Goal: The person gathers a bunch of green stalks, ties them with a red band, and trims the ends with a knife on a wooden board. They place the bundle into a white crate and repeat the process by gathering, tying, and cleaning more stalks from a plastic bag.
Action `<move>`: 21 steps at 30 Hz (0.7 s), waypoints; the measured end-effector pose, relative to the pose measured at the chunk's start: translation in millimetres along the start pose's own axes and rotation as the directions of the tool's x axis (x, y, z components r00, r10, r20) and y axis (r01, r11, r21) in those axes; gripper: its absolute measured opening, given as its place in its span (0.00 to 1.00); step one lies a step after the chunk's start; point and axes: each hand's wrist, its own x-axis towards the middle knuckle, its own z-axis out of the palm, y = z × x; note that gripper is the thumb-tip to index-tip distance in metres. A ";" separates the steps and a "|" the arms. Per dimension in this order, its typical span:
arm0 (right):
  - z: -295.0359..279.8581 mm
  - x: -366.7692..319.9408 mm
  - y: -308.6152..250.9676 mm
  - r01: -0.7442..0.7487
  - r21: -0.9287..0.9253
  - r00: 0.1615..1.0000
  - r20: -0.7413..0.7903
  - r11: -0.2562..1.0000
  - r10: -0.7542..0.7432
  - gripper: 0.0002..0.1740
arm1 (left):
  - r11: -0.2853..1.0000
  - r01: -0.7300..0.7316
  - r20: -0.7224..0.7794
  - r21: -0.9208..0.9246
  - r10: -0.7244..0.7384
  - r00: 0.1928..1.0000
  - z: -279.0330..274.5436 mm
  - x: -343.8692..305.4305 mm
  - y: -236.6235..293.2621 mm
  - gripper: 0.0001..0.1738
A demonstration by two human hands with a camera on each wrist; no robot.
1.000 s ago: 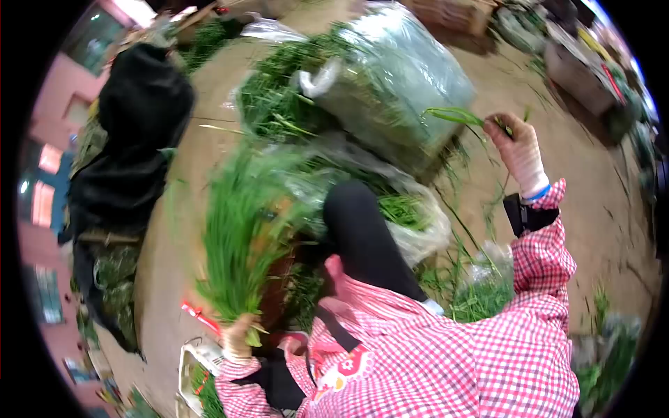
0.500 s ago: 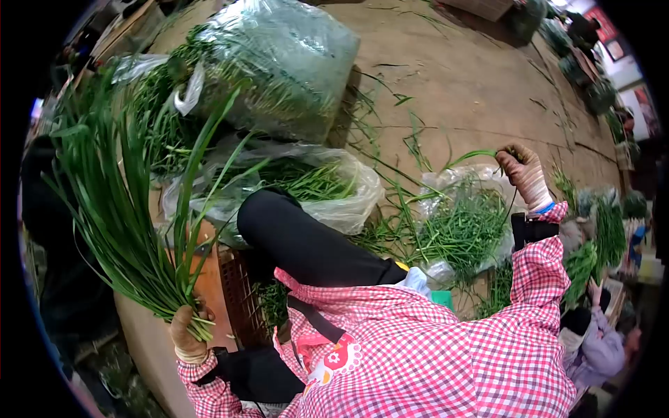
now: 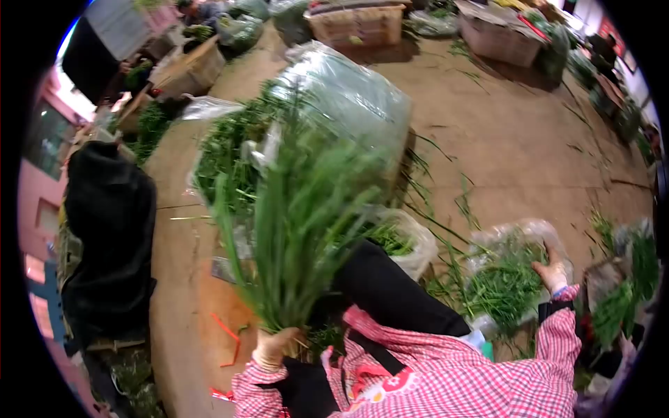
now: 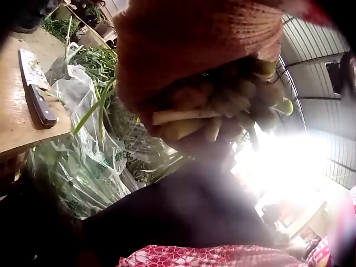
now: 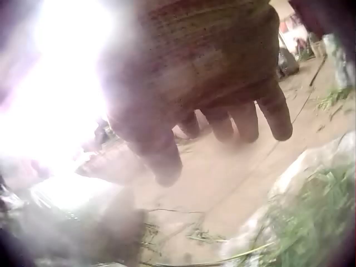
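In the head view my left hand (image 3: 273,346) grips a bunch of long-leaved greens (image 3: 296,230) by its base, the blurred leaves fanning upward. Pale stem ends (image 4: 217,114) stick out below the gloved palm in the left wrist view. My right hand (image 3: 554,268) is over the right side of a clear plastic bag (image 3: 542,228) full of loose green leaves (image 3: 505,285). Its fingers (image 5: 275,117) are spread and relaxed in the right wrist view, with nothing held between them.
A knife (image 4: 41,108) with a black handle lies on a wooden board (image 4: 14,122) at my left. Red ties (image 3: 233,341) lie near my left hand. Ahead stand a large plastic-wrapped bale (image 3: 348,90) and another open bag (image 3: 418,254) of greens. Crates (image 3: 355,24) line the back.
My right hand has let go of the thin green leaf it pinched and moved down to the scrap-filled bag. The left hand has swung the bunch inward and upright. The head view has shifted too.
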 end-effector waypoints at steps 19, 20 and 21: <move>22.7 98.5 -391.5 -0.288 0.899 0.620 0.437 0.329 -0.652 0.31 | 0.991 -0.047 0.123 0.123 0.032 0.992 45.3 -60.3 -37.0 0.24; 26.0 102.0 -393.8 -0.330 0.895 0.599 0.444 0.300 -0.666 0.32 | 0.984 -0.057 0.109 0.169 0.039 0.993 47.8 -62.0 -38.7 0.24; 26.2 104.6 -394.9 -0.318 0.902 0.583 0.429 0.291 -0.690 0.33 | 0.974 -0.065 0.093 0.215 0.046 0.995 49.8 -64.0 -40.1 0.23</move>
